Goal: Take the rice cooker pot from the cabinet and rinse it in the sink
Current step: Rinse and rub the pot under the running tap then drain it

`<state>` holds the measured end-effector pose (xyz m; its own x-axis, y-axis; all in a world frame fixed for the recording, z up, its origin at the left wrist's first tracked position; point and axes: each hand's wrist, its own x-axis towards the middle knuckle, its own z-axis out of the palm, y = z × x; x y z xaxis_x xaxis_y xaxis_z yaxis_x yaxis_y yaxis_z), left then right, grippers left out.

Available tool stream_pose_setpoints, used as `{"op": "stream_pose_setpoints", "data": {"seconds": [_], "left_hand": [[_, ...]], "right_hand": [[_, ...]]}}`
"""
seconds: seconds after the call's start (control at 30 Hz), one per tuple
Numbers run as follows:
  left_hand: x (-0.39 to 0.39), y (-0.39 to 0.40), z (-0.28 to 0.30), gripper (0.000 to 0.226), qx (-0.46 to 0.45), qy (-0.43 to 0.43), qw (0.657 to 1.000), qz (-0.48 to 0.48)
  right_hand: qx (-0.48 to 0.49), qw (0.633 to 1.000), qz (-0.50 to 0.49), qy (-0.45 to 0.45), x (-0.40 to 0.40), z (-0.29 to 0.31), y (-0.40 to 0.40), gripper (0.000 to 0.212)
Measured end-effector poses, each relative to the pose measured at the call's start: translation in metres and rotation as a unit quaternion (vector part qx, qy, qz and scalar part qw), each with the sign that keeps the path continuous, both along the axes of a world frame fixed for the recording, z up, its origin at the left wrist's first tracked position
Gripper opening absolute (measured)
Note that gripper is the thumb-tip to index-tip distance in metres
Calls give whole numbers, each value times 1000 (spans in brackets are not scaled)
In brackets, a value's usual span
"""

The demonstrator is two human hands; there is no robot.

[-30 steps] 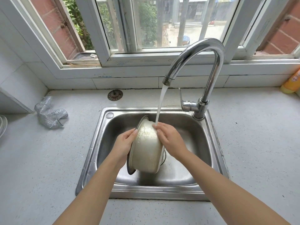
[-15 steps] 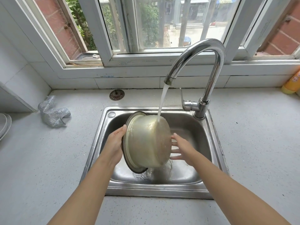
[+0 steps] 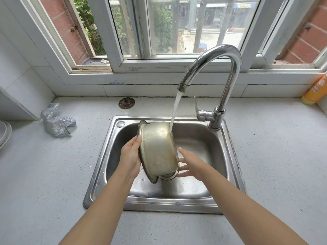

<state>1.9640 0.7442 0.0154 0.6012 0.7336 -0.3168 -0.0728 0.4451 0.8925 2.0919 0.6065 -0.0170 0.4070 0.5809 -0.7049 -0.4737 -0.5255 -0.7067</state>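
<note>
The rice cooker pot (image 3: 158,149), dull pale metal, is tipped on its side over the steel sink (image 3: 231,165), its mouth facing left and its base to the right. My left hand (image 3: 130,157) grips the pot's rim from the left. My right hand (image 3: 190,164) has its fingers spread against the pot's base on the right side. Water runs from the chrome tap (image 3: 228,73) and strikes the pot's upper right edge.
A crumpled silver scouring cloth (image 3: 56,121) lies on the speckled counter (image 3: 44,174) at the left. A round drain strainer (image 3: 126,103) sits behind the sink. An orange bottle (image 3: 315,91) stands at the far right. White dishes (image 3: 4,134) show at the left edge.
The pot has turned so its outer wall and base face the stream. My right hand slid from the top of the pot down to its base, fingers now spread.
</note>
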Motion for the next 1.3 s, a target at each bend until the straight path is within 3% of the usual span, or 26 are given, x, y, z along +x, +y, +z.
{"op": "stream_pose_setpoints", "data": {"seconds": [0.13,0.27,0.47,0.53,0.7,0.97,1.07,1.17,1.3], "left_hand": [[1,-5,2,18,-1,33,999,-31],[1,-10,1,25,2,52,998,-42],[1,-20,-4,19,114,108,983,-94],[1,-25,-5,20,159,124,972,-124],[2,-33,-11,30,278,198,913,-224],[6,-46,-27,34,399,284,808,-329],[5,-44,-30,37,380,281,816,-334],[1,-39,-31,31,328,263,848,-324],[-9,-19,-36,31,272,290,898,-190]], "right_hand": [[-51,994,41,-87,-6,6,5,44],[-3,986,23,-166,-7,11,8,31],[27,961,34,-272,-9,16,13,35],[24,967,21,-251,-7,17,15,37],[-13,998,14,-64,-2,18,8,51],[-57,998,6,-16,-5,0,7,64],[-67,997,-26,-5,-5,-9,7,59],[-63,997,-50,0,-5,-14,5,52],[-62,995,-79,-23,0,-16,1,39]]}}
